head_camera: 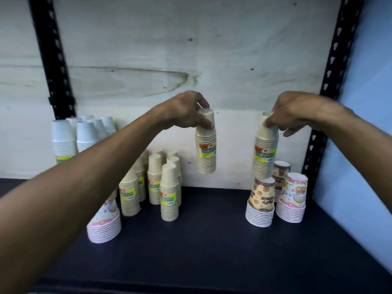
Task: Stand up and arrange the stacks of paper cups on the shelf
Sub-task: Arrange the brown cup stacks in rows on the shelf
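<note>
My left hand (186,109) grips the top of a beige cup stack (205,153) with a yellow-green label, held upright in the air above the dark shelf (212,240). My right hand (297,111) pinches the top of a second beige labelled stack (265,153), which hangs just over a brown cartoon-print stack (262,203). Several more beige stacks (168,194) stand upright at the back left of the shelf.
White cup stacks (63,136) stand at the far left, partly behind my left forearm. A pink printed stack (105,223) sits front left, another pink stack (293,198) at the right. Black slotted uprights (331,81) frame the shelf; a pale wooden back panel (148,60) closes it.
</note>
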A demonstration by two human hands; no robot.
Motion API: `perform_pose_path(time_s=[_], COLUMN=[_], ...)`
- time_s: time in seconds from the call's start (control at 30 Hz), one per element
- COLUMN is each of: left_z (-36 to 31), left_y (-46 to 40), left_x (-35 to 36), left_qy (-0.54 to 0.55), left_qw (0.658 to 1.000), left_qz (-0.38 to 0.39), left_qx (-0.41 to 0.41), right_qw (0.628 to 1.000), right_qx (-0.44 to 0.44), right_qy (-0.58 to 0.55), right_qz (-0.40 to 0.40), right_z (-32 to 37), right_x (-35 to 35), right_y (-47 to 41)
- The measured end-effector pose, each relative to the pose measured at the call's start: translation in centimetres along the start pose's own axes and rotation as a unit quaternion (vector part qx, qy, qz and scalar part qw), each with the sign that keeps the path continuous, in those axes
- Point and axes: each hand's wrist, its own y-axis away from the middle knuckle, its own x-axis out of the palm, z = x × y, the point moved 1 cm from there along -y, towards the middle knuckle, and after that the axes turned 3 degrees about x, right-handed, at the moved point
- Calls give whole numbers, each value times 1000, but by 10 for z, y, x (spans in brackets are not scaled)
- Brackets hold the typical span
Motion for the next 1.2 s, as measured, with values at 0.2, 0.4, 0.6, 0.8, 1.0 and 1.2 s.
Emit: perform_pose_path(time_s=[0.2, 0.4, 0.6, 0.8, 1.0, 1.2], left_z=[28, 50, 69, 92, 114, 129], left_y=[34, 71, 100, 117, 124, 128], left_x=[-14, -20, -19, -18, -23, -34], left_qy=[-13, -73, -117, -151, -192, -193], left_qw=[999, 994, 986, 977, 966, 965], left_qz=[14, 73, 115, 145, 158, 153], left_qx=[-27, -29, -32, -39, -67, -87], right_qw=[997, 988, 975, 961, 955, 953], right_qx=[-54, -113, -142, -170, -195, -230], right_qy=[-17, -9, -48, -44, -38, -45], right_qz=[47, 103, 163, 213, 219, 193], right_z=[20, 30, 39, 55, 83, 110], right_x=[20, 39, 66, 98, 128, 156], right_y=[6, 14, 17, 29, 33, 33])
